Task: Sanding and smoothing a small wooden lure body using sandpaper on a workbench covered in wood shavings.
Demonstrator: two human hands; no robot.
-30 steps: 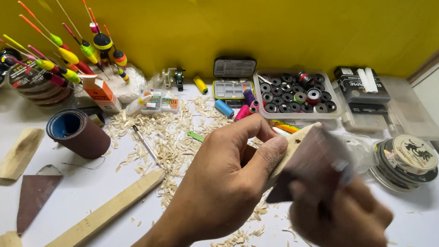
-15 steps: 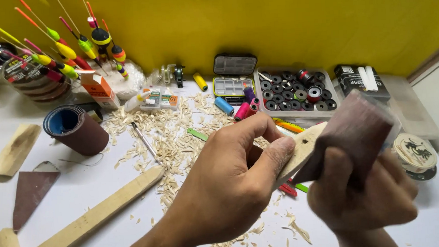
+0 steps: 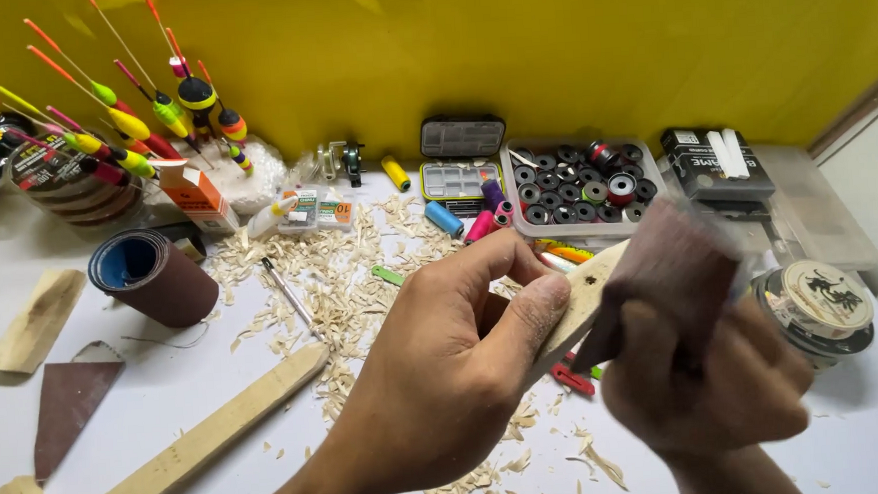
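My left hand (image 3: pixel 446 377) grips a small pale piece of carved wood (image 3: pixel 584 295) between thumb and fingers, its tip pointing up to the right. My right hand (image 3: pixel 707 383) holds a folded sheet of brown sandpaper (image 3: pixel 665 265) pressed against the far end of that wood; the sheet is blurred with motion. Pale wood shavings (image 3: pixel 331 283) lie scattered on the white table (image 3: pixel 216 379) behind and below both hands.
A sandpaper roll (image 3: pixel 145 277), a sandpaper scrap (image 3: pixel 67 407) and wooden strips (image 3: pixel 199 440) lie to the left. Colourful fishing floats (image 3: pixel 142 112) stand at the back left. A tray of thread spools (image 3: pixel 581 189), small boxes and a line spool (image 3: pixel 817 302) sit behind and to the right.
My right hand has slid the sandpaper along the wood, first up toward its tip, now slightly lower and left. My left hand keeps its grip on the wood.
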